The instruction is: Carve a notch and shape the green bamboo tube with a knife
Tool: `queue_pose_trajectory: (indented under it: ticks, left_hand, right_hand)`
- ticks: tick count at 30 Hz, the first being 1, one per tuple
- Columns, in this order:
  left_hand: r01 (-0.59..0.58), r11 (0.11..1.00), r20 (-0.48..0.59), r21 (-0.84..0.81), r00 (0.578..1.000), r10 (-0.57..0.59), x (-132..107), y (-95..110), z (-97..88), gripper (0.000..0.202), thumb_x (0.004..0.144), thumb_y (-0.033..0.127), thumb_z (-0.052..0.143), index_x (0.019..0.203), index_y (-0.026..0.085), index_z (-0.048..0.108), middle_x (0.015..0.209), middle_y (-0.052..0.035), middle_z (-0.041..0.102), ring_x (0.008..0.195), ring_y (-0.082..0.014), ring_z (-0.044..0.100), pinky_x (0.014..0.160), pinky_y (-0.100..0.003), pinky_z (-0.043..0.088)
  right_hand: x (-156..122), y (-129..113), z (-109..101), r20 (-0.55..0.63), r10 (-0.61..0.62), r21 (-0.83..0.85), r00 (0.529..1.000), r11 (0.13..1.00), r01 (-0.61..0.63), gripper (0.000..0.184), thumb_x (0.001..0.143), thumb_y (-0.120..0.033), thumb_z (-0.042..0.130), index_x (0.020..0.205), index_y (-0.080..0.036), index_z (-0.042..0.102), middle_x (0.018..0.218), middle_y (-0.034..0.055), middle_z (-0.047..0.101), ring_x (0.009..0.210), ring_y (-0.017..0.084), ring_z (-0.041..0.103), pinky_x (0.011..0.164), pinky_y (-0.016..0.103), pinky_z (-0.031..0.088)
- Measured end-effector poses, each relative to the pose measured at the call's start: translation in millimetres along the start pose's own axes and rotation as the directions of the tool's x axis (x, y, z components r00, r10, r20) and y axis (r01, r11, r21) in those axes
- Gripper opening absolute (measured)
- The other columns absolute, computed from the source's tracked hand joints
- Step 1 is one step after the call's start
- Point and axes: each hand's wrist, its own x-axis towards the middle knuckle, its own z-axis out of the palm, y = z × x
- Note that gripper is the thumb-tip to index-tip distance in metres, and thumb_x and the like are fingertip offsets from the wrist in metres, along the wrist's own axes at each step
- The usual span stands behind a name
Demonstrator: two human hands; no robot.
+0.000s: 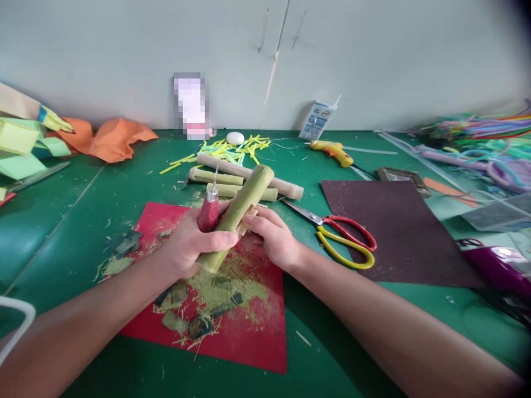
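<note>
My left hand (188,243) is closed around a green bamboo stick (240,207) that slants up to the right, and around a red-handled awl (208,210) whose metal tip points up. My right hand (271,235) is closed on small pale wooden pieces (249,216) pressed against the bamboo stick. Both hands hover over a red mat (249,326) strewn with green shavings and bark chips.
More bamboo sticks (249,177) lie behind the hands. Red-and-yellow scissors (346,235) lie right of the mat, beside a dark brown sheet (394,232). A yellow glue gun (334,152), yellow strips, orange paper (112,138) and coloured pipe cleaners (489,138) line the green table's back.
</note>
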Motion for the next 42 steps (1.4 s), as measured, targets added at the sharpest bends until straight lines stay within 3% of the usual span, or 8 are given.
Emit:
queue_pose_trajectory:
  ticks: [10, 20, 24, 30, 37, 42]
  left_hand:
    - [0.009, 1.000, 0.013, -0.004, 1.000, -0.009, -0.7, 3.4, 3.4, 0.039, 0.065, 0.032, 0.070, 0.104, 0.030, 0.070, 0.067, 0.0051, 0.064, 0.063, -0.0147, 0.062, 0.052, -0.022, 0.045]
    - [0.022, 1.000, 0.020, 0.004, 1.000, -0.022, -0.5, 7.1, 4.8, 0.035, 0.063, 0.035, 0.069, 0.097, 0.028, 0.070, 0.058, 0.0035, 0.059, 0.065, -0.0175, 0.063, 0.051, -0.024, 0.046]
    - [0.013, 0.999, 0.066, -0.053, 0.998, -0.010, -0.3, 6.5, 2.7, 0.037, 0.065, 0.031, 0.071, 0.102, 0.027, 0.072, 0.061, 0.0035, 0.062, 0.064, -0.0156, 0.062, 0.060, -0.024, 0.050]
    - [-0.057, 0.996, 0.098, 0.070, 0.994, 0.050, 0.8, 11.5, -2.1, 0.049, 0.067, 0.026, 0.078, 0.116, 0.029, 0.071, 0.101, -0.0001, 0.071, 0.091, -0.0194, 0.066, 0.086, -0.031, 0.053]
    - [-0.099, 0.985, 0.126, 0.141, 0.989, 0.082, 2.1, 13.2, -4.0, 0.047, 0.071, 0.028, 0.078, 0.118, 0.028, 0.069, 0.094, 0.0000, 0.068, 0.086, -0.0157, 0.063, 0.085, -0.028, 0.053]
    - [-0.122, 0.974, 0.122, 0.192, 0.988, 0.099, 3.5, 11.4, -4.3, 0.039, 0.071, 0.030, 0.078, 0.109, 0.024, 0.071, 0.090, -0.0005, 0.066, 0.086, -0.0167, 0.062, 0.087, -0.031, 0.053]
  right_hand:
    - [-1.0, -1.4, 1.9, 0.035, -0.040, 0.047, 0.999, 0.998, 0.038, 0.025, 0.080, -0.042, 0.054, 0.076, -0.018, 0.050, 0.055, -0.0075, 0.036, 0.044, 0.006, 0.023, 0.043, 0.024, 0.014]
    - [-1.8, 2.0, 1.2, 0.051, -0.089, 0.052, 0.995, 0.995, 0.086, 0.028, 0.084, -0.044, 0.054, 0.079, -0.017, 0.052, 0.057, -0.0067, 0.037, 0.046, 0.006, 0.024, 0.045, 0.024, 0.016]
    - [-1.9, 1.9, 1.8, 0.055, -0.083, 0.053, 0.995, 0.995, 0.080, 0.029, 0.084, -0.044, 0.053, 0.089, -0.015, 0.058, 0.057, -0.0072, 0.035, 0.046, 0.006, 0.022, 0.044, 0.024, 0.014]
    - [-0.5, 0.2, 1.6, 0.055, -0.147, 0.042, 0.988, 0.989, 0.145, 0.023, 0.087, -0.037, 0.053, 0.079, -0.016, 0.057, 0.056, -0.0074, 0.036, 0.046, 0.006, 0.022, 0.045, 0.024, 0.015]
    - [-0.1, -0.4, 0.6, -0.033, -0.196, -0.006, 0.980, 0.981, 0.195, 0.041, 0.090, -0.044, 0.048, 0.058, -0.020, 0.039, 0.049, -0.0069, 0.031, 0.045, 0.007, 0.027, 0.046, 0.025, 0.019]
    - [0.7, 0.7, 0.7, -0.126, -0.161, 0.007, 0.979, 0.987, 0.163, 0.029, 0.085, -0.038, 0.051, 0.064, -0.020, 0.044, 0.051, -0.0066, 0.034, 0.047, 0.007, 0.029, 0.047, 0.026, 0.020]
